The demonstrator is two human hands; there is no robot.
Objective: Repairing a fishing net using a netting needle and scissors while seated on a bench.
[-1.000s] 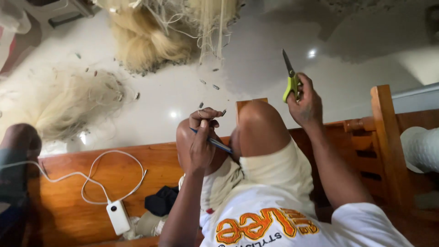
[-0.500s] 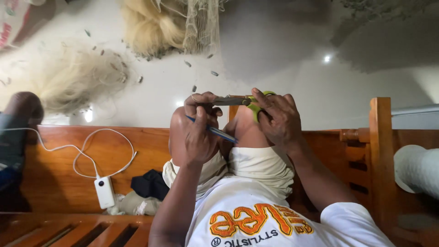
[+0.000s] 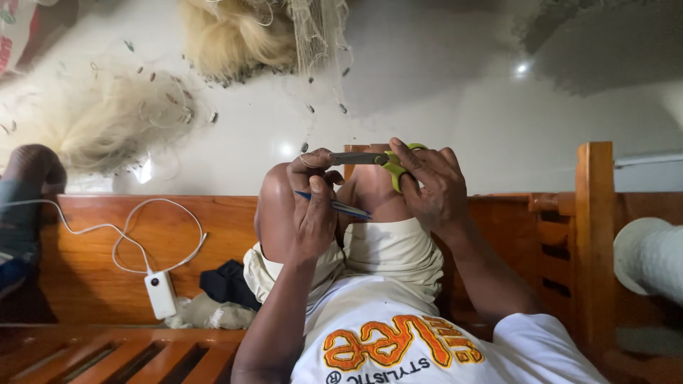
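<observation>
My right hand point(image 3: 430, 188) grips yellow-green-handled scissors point(image 3: 373, 161), blades pointing left toward my left fingertips. My left hand point(image 3: 311, 206) holds a thin blue netting needle point(image 3: 340, 206) across its palm and pinches a fine thread near the scissor tips. Both hands hover over my raised knees point(image 3: 277, 213), above cream shorts point(image 3: 395, 249). The thread itself is too thin to follow.
Pale fishing net lies heaped on the white floor, one pile at left point(image 3: 99, 121), another at top point(image 3: 249, 35). A wooden bench point(image 3: 128, 235) carries a white charger with cable point(image 3: 160, 293) and dark cloth point(image 3: 228, 281). Another person's knee point(image 3: 32, 167) shows far left. A white cylinder point(image 3: 651, 256) sits right.
My right hand brought the scissors down from a raised position at the right to my left fingertips. The view tilted slightly.
</observation>
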